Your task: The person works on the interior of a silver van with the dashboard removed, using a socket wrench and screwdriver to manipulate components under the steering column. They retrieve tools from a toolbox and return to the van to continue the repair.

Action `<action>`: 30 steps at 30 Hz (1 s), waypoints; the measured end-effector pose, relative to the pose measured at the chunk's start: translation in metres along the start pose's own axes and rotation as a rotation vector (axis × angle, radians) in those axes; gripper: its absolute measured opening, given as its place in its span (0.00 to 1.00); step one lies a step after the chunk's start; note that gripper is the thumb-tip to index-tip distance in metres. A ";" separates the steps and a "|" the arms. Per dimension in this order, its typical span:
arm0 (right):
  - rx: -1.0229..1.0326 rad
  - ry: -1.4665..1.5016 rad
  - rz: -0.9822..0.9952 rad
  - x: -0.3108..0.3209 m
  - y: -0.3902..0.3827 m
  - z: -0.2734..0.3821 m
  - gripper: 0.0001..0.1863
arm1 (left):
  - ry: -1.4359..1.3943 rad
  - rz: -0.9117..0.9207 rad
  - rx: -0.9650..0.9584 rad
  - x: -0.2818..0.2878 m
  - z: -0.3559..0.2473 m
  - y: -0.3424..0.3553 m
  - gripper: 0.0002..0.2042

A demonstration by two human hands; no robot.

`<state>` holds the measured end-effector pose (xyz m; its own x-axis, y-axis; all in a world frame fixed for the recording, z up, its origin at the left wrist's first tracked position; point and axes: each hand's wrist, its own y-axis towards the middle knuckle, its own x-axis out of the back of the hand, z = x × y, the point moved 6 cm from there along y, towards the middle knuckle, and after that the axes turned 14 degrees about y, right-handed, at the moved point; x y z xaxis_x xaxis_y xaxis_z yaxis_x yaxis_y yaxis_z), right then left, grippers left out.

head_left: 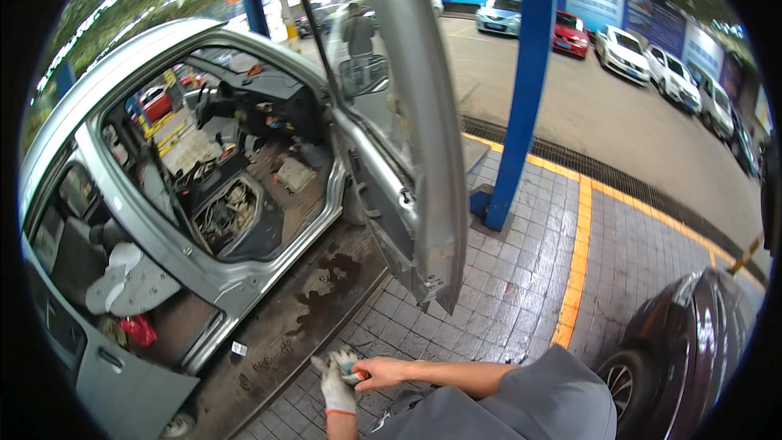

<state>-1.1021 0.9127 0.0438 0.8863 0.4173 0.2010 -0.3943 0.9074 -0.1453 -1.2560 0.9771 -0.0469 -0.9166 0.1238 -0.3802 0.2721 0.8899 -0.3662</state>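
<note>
My left hand (335,389) wears a whitish knit work glove with a red-orange cuff, at the bottom middle. My bare right hand (381,373) reaches across from the right and meets it, fingers closed at the gloved palm. Between the two hands shows a small teal and white patch; what it belongs to is hidden by the fingers. Both hands are over the edge between the tiled floor (497,293) and a dark metal runway (301,310), beside a silver van (130,195) whose front door (436,155) stands wide open.
Inside the van, a floor opening exposes machinery (232,212). A grey seat (134,285) and red bag (138,330) lie behind. A blue post (521,98) rises past the door. A dark car (692,342) stands at right. Another person (358,33) appears beyond the door.
</note>
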 end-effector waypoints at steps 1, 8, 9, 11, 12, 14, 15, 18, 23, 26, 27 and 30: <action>-0.099 0.014 0.078 -0.004 -0.001 -0.003 0.27 | -0.124 0.071 0.101 0.008 0.031 0.002 0.19; -0.095 0.144 -0.077 0.006 -0.011 -0.019 0.23 | 0.014 0.030 0.228 -0.001 0.019 -0.030 0.26; -0.126 0.158 -0.157 0.016 -0.013 -0.021 0.23 | 0.191 -0.070 0.207 -0.006 0.000 -0.042 0.27; -0.173 0.362 -0.226 0.023 -0.012 -0.034 0.22 | 0.432 -0.204 0.104 -0.023 -0.038 -0.060 0.22; -0.196 0.462 -0.260 0.026 -0.010 -0.041 0.22 | 0.518 -0.166 0.066 -0.021 -0.039 -0.059 0.21; -0.246 0.611 -0.270 0.027 -0.010 -0.051 0.23 | 0.689 -0.085 -0.004 -0.022 -0.043 -0.061 0.19; -0.273 0.660 -0.247 0.026 -0.011 -0.054 0.24 | 0.602 -0.002 0.062 -0.036 -0.043 -0.070 0.14; -0.341 0.720 -0.184 0.022 -0.015 -0.064 0.30 | 0.834 0.280 -0.070 -0.076 -0.035 -0.082 0.11; -0.378 0.715 -0.094 0.021 -0.015 -0.080 0.31 | 0.715 0.219 0.028 -0.076 -0.024 -0.082 0.12; -0.322 0.692 -0.089 0.020 -0.016 -0.066 0.28 | 0.772 0.289 0.030 -0.054 -0.016 -0.074 0.16; -0.341 0.702 -0.149 0.025 -0.022 -0.071 0.27 | 0.800 0.325 0.000 -0.060 -0.020 -0.069 0.17; -0.405 0.774 -0.227 0.027 -0.022 -0.066 0.23 | 0.929 0.131 -0.137 -0.028 -0.046 -0.032 0.29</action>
<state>-1.0537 0.9007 -0.0118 0.9059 -0.0522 -0.4203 -0.2039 0.8160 -0.5409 -1.2524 0.9655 0.0149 -0.7638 0.4739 0.4382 0.4070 0.8806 -0.2429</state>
